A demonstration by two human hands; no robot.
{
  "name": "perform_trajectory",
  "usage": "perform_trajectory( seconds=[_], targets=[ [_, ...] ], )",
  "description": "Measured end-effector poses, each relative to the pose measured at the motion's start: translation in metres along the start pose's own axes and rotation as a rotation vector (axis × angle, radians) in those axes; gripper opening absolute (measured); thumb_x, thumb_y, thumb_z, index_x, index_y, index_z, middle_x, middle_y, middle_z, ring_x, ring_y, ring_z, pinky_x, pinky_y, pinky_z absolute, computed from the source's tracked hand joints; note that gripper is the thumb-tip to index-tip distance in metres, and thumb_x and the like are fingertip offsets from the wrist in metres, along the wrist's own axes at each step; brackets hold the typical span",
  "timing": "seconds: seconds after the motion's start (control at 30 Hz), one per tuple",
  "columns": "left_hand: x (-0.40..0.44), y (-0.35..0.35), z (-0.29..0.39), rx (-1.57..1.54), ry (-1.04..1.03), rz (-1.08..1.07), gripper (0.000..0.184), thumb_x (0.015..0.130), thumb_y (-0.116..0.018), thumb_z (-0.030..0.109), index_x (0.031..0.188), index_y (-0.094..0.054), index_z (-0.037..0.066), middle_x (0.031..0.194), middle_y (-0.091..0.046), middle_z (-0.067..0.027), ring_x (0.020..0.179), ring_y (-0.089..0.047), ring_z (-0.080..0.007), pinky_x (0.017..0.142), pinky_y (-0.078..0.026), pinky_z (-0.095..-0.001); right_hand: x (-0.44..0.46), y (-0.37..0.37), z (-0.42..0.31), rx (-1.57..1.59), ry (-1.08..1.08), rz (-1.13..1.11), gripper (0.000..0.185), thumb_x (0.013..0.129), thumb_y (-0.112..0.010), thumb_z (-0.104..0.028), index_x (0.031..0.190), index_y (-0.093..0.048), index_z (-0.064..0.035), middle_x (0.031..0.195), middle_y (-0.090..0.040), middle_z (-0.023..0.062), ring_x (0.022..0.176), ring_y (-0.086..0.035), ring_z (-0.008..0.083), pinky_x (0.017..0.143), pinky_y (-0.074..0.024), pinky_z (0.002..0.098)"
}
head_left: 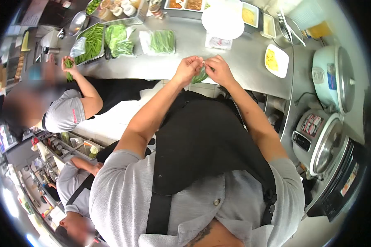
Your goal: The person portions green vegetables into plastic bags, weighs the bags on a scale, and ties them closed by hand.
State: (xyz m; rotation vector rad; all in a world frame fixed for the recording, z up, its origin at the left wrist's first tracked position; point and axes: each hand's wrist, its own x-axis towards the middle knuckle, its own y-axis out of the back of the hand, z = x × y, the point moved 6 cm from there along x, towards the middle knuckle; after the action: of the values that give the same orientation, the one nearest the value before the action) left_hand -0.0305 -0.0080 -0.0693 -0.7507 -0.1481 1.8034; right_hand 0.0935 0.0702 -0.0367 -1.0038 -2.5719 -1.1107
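Observation:
My left hand (187,70) and my right hand (219,69) meet at the front edge of the steel counter. Both pinch the gathered top of a small clear plastic bag (200,77) with something green inside. The bag hangs just below my fingers, partly hidden by the hands. Beyond them a scale (218,43) stands on the counter, with a white round plate or pan (222,21) over it. To the left lies a flat clear bag of cut green vegetables (162,41).
A tray of long green beans (92,43) and leafy greens (118,39) lie at left. There a co-worker's hand (69,68) holds some greens. On the right are a white bowl with yellow pieces (272,59) and two rice cookers (325,78). Another person (76,181) works behind, lower left.

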Motion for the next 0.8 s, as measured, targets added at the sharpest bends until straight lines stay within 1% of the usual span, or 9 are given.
perform_trajectory(
  seconds=[0.13,0.33,0.43,0.47,0.53,0.63,0.7,0.73,0.8],
  targets=[
    [-0.026,0.004,0.028,-0.161,-0.046,0.028,0.023,0.100,-0.064,0.017,0.080,-0.058,0.008,0.066,-0.050,0.0028,0.056,-0.038,-0.0075,0.053,-0.031,-0.0238,0.020,-0.017,-0.033,-0.088,0.100,0.011,0.009,0.081,-0.065,-0.010,0.088,-0.065,-0.0052,0.086,-0.064,0.0095,0.079,-0.054,0.0329,0.074,-0.0453,0.0434],
    [-0.046,0.048,0.111,-0.057,-0.279,0.139,0.020,0.101,-0.058,0.016,0.083,-0.061,0.006,0.066,-0.051,0.0023,0.056,-0.041,-0.0075,0.054,-0.033,-0.0246,0.095,-0.053,-0.083,-0.320,0.123,0.090,0.012,0.082,-0.063,-0.015,0.092,-0.064,-0.0079,0.093,-0.060,0.0088,0.087,-0.055,0.0329,0.079,-0.0461,0.0431],
    [-0.039,0.098,0.161,0.269,-0.415,0.333,0.020,0.101,-0.059,0.019,0.088,-0.067,0.007,0.069,-0.057,0.0043,0.058,-0.045,-0.0058,0.055,-0.035,-0.0233,0.147,-0.096,-0.074,-0.235,0.049,-0.147,0.023,0.093,-0.061,-0.022,0.107,-0.066,-0.0050,0.112,-0.064,0.0123,0.104,-0.059,0.0372,0.091,-0.0481,0.0488],
    [-0.030,0.126,0.174,0.365,-0.457,0.372,0.021,0.101,-0.060,0.022,0.089,-0.068,0.007,0.070,-0.058,0.0049,0.059,-0.046,-0.0054,0.055,-0.035,-0.0229,0.157,-0.105,-0.079,-0.239,0.048,-0.146,0.023,0.093,-0.061,-0.022,0.107,-0.066,-0.0050,0.112,-0.064,0.0123,0.104,-0.059,0.0372,0.091,-0.0481,0.0488],
    [-0.028,0.148,0.218,0.545,-0.465,0.432,0.026,0.102,-0.060,0.026,0.086,-0.070,0.007,0.070,-0.059,0.0049,0.059,-0.047,-0.0060,0.055,-0.037,-0.0233,0.176,-0.106,-0.089,0.034,0.042,-0.016,0.034,0.098,-0.058,-0.029,0.117,-0.065,-0.0015,0.126,-0.063,0.0198,0.119,-0.056,0.0418,0.102,-0.0459,0.0496],
    [-0.005,0.208,0.262,0.768,-0.500,0.545,0.034,0.101,-0.061,0.033,0.087,-0.073,0.005,0.071,-0.064,0.0010,0.062,-0.052,-0.0061,0.057,-0.041,-0.0234,0.170,-0.112,-0.091,0.120,0.018,-0.115,0.041,0.101,-0.055,-0.034,0.123,-0.065,-0.0005,0.134,-0.059,0.0260,0.127,-0.053,0.0444,0.109,-0.0421,0.0486],
    [-0.002,0.242,0.268,0.952,-0.485,0.826,0.047,0.098,-0.061,0.045,0.095,-0.074,0.000,0.079,-0.073,-0.0116,0.070,-0.068,-0.0246,0.071,-0.054,-0.0347,0.152,-0.119,-0.083,0.124,0.037,-0.243,0.040,0.101,-0.054,-0.035,0.121,-0.066,-0.0017,0.129,-0.061,0.0259,0.122,-0.056,0.0435,0.105,-0.0443,0.0486],
    [0.002,0.252,0.255,0.950,-0.484,0.825,0.047,0.098,-0.061,0.045,0.095,-0.074,0.000,0.079,-0.073,-0.0116,0.070,-0.068,-0.0246,0.071,-0.054,-0.0347,0.141,-0.122,-0.078,0.127,0.056,-0.360,0.039,0.101,-0.054,-0.035,0.119,-0.068,-0.0029,0.125,-0.064,0.0257,0.117,-0.059,0.0426,0.102,-0.0466,0.0486],
    [0.018,0.277,0.224,1.351,-0.147,1.061,0.057,0.095,-0.060,0.054,0.100,-0.075,-0.001,0.090,-0.074,-0.0212,0.085,-0.072,-0.0404,0.082,-0.055,-0.0447,0.117,-0.128,-0.061,0.099,-0.042,-0.663,0.037,0.100,-0.054,-0.035,0.115,-0.071,-0.0051,0.111,-0.069,0.0231,0.104,-0.064,0.0411,0.092,-0.0505,0.0473]
  ],
)
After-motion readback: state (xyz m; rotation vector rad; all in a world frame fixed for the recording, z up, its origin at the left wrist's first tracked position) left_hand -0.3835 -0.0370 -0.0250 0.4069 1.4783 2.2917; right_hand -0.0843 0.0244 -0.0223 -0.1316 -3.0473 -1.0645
